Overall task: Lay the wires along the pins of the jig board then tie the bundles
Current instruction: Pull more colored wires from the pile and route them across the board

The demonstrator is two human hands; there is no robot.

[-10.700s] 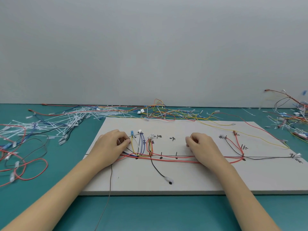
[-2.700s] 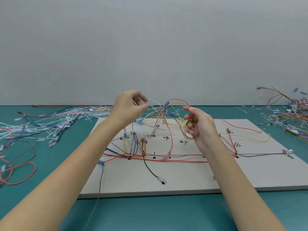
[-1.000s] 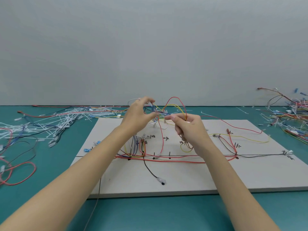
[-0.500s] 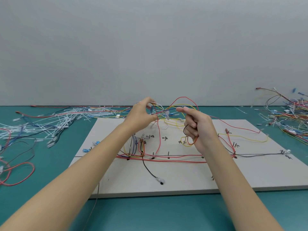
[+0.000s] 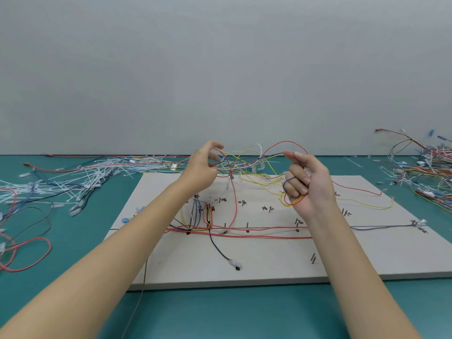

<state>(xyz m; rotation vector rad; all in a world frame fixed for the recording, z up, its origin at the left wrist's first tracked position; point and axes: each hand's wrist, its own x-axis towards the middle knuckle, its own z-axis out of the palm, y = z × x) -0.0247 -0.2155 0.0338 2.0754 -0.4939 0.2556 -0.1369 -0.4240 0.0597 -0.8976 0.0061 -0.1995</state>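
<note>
Both hands raised above the jig board point(image 5: 269, 260), centre of frame, a tangle of loose wires point(image 5: 247, 165) strung between them. Left hand point(image 5: 201, 171), left of centre: fingers curled, thumb and fingertips closing on strands at the left end of the tangle; exact strand pinched cannot be told. Right hand point(image 5: 307, 184), right of centre, palm toward camera: fingers curled round a small coil of yellow, red and blue wire that loops below the fist; forefinger and thumb stick up with a red wire loop point(image 5: 286, 144) arching above them. Tangle hangs in the air over the far edge of the board, some strands trailing down to it. A white cable tie point(image 5: 259, 149) sticks up from the tangle's middle. Board lies flat on the teal table point(image 5: 73, 253), lower centre of frame, with black pins point(image 5: 247, 225) and handwritten marks. Already on the board: red wires point(image 5: 256, 234) run horizontally along the pin row, a cluster of yellow, blue and red wires looped at left centre, a black wire point(image 5: 217, 248) ending in a clear connector near the front edge, a dark wire point(image 5: 381, 226) running to the right edge. Pile of white cable ties point(image 5: 80, 177) mixed with wires at upper left of the table; another wire heap point(image 5: 425, 167) at the right edge. Red wire coil point(image 5: 27, 253) at far left.
</note>
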